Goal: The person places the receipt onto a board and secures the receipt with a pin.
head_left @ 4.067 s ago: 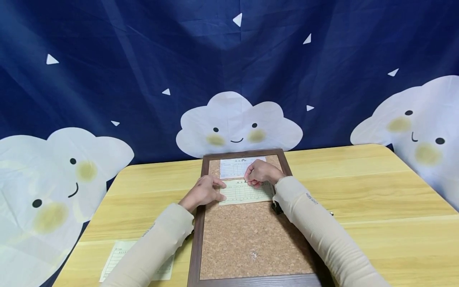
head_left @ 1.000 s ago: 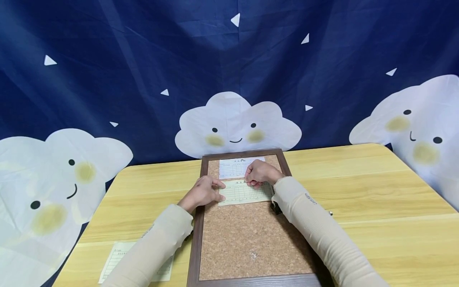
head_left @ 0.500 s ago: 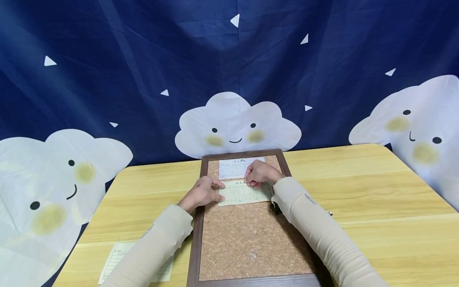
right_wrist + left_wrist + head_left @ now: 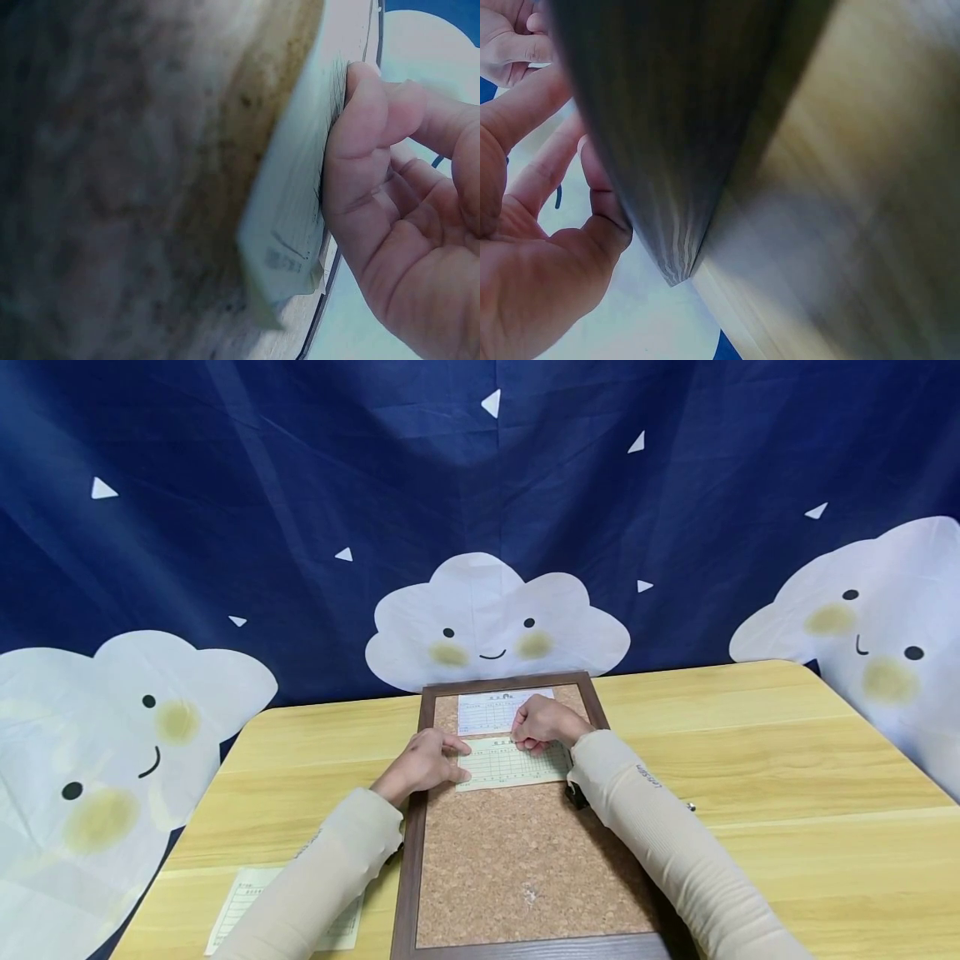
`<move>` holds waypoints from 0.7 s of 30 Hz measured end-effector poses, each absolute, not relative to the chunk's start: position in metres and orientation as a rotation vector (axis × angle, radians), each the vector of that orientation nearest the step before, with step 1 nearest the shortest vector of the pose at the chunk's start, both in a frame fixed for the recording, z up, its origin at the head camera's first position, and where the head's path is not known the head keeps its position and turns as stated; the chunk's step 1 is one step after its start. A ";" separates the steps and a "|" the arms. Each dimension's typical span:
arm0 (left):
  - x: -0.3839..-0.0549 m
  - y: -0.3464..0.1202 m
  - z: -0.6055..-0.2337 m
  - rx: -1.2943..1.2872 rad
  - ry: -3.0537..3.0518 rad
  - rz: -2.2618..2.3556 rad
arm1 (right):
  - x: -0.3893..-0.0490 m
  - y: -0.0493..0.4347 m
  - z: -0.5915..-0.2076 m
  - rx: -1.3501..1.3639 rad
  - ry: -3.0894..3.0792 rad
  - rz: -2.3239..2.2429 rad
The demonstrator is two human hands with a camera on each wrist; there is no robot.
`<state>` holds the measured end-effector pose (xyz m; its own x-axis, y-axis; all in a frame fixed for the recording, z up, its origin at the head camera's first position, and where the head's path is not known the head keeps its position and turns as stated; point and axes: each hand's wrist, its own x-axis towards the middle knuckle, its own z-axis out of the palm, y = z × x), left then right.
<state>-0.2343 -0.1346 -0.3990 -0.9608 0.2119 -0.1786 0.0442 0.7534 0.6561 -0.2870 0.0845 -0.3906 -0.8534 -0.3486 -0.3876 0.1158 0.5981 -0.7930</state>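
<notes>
A pale green printed form (image 4: 487, 766) lies on the framed cork board (image 4: 517, 860), just below a white printed form (image 4: 480, 713). My left hand (image 4: 426, 762) reaches over the board's left edge, thumb and forefinger spread apart on the form's left end. In the left wrist view its other fingers sit against the dark frame (image 4: 667, 150). My right hand (image 4: 547, 722) is at the green form's top middle, thumb and forefinger pinched together over it; the small thing between them is mostly hidden. The right wrist view shows the form's near corner lifting off the cork.
Another pale green form (image 4: 247, 893) lies on the wooden table (image 4: 787, 760) at the left, partly under my left sleeve. A small shiny metal thing (image 4: 691, 807) is on the table right of the board. A dark blue cloud-print curtain (image 4: 300, 485) hangs behind.
Both hands and the green form hold their places on the board. Only a slight shift of the whole head view shows.
</notes>
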 end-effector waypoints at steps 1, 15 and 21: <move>-0.234 -0.135 -0.399 0.200 2.709 1.006 | -0.287 0.084 -0.391 -0.182 2.312 -1.198; -0.235 -0.135 -0.400 0.182 2.693 1.023 | -0.289 0.083 -0.391 -0.186 2.349 -1.134; -0.234 -0.135 -0.399 0.184 2.697 1.024 | -0.289 0.083 -0.391 -0.187 2.357 -1.121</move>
<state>-0.2336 -0.1348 -0.3991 -0.9606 0.2050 -0.1877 0.0288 0.7451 0.6663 -0.2888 0.0827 -0.3908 -0.8559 -0.3349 -0.3941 0.0944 0.6480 -0.7557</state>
